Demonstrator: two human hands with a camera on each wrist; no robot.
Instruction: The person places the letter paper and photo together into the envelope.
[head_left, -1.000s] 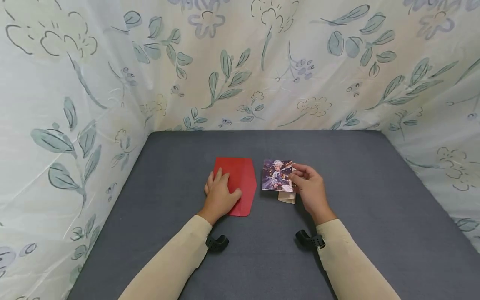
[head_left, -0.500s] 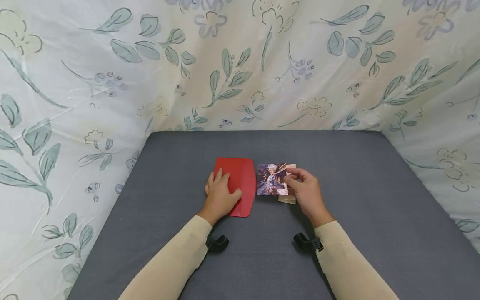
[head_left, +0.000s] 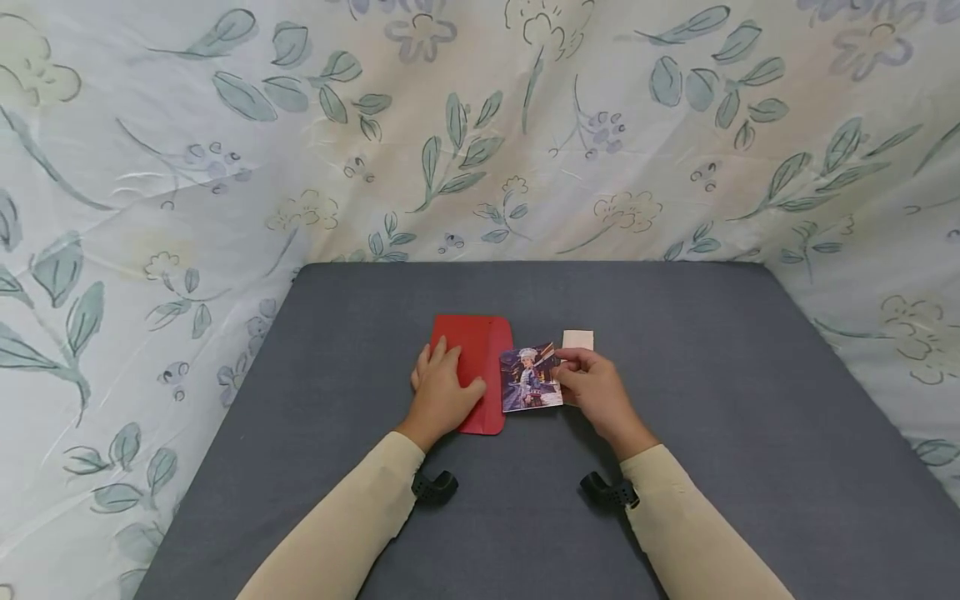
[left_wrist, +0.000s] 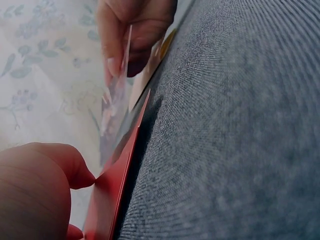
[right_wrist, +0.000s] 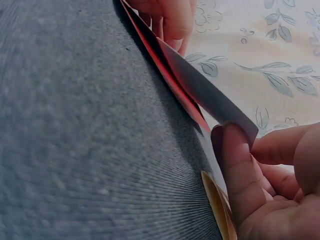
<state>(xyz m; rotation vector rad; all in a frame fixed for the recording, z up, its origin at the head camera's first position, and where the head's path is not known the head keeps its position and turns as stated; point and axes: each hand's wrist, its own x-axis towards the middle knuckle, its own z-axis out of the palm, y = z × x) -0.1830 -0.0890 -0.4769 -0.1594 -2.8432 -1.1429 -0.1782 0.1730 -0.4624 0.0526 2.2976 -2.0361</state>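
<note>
Right hand (head_left: 600,396) pinches the picture card (head_left: 529,379), now shifted to overlap the red envelope (head_left: 482,350).

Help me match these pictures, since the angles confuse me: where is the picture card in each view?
Head: picture card just right of and below centre, in the right hand.
Left wrist: picture card left of centre, seen at a slant.
Right wrist: picture card upper right of centre, its greyish back showing.
Shared landmark: the red envelope, visible in all three.
</note>
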